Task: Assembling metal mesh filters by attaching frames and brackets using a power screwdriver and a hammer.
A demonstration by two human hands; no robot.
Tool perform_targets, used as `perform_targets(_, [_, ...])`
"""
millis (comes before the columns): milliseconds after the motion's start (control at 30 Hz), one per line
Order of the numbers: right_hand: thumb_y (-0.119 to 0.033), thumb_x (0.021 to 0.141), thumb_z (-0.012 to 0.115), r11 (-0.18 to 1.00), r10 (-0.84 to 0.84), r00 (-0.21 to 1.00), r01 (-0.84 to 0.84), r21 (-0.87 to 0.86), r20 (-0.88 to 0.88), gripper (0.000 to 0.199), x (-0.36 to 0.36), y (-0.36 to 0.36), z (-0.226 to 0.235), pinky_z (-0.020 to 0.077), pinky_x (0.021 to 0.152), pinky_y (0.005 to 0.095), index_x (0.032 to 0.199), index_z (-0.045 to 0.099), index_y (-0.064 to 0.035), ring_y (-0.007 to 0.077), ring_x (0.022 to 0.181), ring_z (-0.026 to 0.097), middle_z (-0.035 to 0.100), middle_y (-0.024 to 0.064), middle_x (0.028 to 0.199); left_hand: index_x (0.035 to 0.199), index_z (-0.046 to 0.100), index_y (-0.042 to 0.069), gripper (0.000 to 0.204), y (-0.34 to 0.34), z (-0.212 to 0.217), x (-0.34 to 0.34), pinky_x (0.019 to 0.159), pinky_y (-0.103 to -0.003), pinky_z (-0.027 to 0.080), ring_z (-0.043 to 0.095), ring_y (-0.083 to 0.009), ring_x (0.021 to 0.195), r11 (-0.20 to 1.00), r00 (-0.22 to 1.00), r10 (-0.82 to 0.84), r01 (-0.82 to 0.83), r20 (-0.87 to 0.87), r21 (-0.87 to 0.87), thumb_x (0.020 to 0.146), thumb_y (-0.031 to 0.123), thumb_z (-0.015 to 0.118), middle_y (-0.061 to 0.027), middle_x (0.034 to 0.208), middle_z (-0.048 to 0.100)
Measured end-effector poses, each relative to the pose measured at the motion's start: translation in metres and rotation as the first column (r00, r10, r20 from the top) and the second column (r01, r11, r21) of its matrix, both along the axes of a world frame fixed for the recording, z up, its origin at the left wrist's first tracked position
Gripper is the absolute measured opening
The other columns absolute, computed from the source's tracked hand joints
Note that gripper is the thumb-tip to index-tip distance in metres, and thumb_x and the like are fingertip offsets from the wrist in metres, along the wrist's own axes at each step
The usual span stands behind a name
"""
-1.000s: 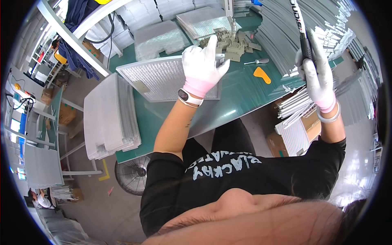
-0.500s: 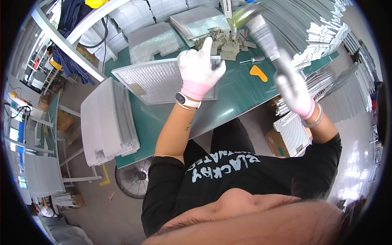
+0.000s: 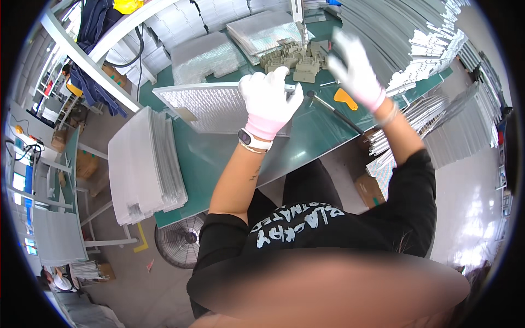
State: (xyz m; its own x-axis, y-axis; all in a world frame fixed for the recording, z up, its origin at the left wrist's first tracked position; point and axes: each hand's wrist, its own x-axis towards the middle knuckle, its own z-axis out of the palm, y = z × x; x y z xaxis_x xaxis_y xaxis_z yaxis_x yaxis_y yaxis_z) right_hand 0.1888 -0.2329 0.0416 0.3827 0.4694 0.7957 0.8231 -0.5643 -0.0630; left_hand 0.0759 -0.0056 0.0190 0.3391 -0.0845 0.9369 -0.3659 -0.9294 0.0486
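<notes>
My left hand (image 3: pixel 269 101), in a white glove with a pink cuff, is closed on the upper right corner of a framed mesh panel (image 3: pixel 213 112), which stands tilted on the green table. My right hand (image 3: pixel 355 68), gloved alike and blurred by motion, is raised over the table's right part with its fingers stretched and apart. It appears to hold nothing. Below it lie a yellow scraper (image 3: pixel 345 99) and a long dark-handled tool (image 3: pixel 338 113) whose kind I cannot make out. Several grey-green plastic pieces (image 3: pixel 305 70) are heaped just beyond both hands.
Stacks of pale panels stand on the table's left end (image 3: pixel 143 164) and far side (image 3: pixel 205 57). Long metal strips (image 3: pixel 383 33) are piled at the far right. A white metal post (image 3: pixel 90 60) rises at the left. A fan (image 3: pixel 183 240) stands on the floor.
My right hand has let go of the long tool, which now lies on the table, and has moved left and away from me. My left hand's raised finger has come down toward the panel.
</notes>
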Motion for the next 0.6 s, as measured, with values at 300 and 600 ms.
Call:
perform_targets(300, [-0.018,0.092,0.066,0.744,0.521,0.852,-0.429,0.513,-0.043,0.042,0.050,0.122,0.209,0.0502,0.089,0.0320,0.127,0.050,-0.0011,0.0183,0.106,0.057,0.060,0.0095,0.108,0.075,0.056,0.014,0.023,0.000,0.003,0.017,0.069,-0.043,0.037,0.050,-0.0255,0.066,1.000,0.996,0.002,-0.001,-0.093,0.016,0.073,0.028,0.074,-0.0042,0.068,0.050])
perform_targets(600, [-0.016,0.094,0.063,0.205,0.976,0.168,-0.463,0.862,-0.142,0.010,-0.002,0.132,0.187,0.0469,0.056,0.0204,0.099,0.054,-0.0135,0.0086,0.063,0.056,0.057,-0.0010,0.079,0.066,0.055,0.014,0.024,0.007,-0.001,0.028,0.066,-0.042,0.037,0.052,-0.0255,0.066,0.997,0.996,-0.078,0.078,0.038,0.011,0.071,0.026,0.075,-0.0034,0.066,0.050])
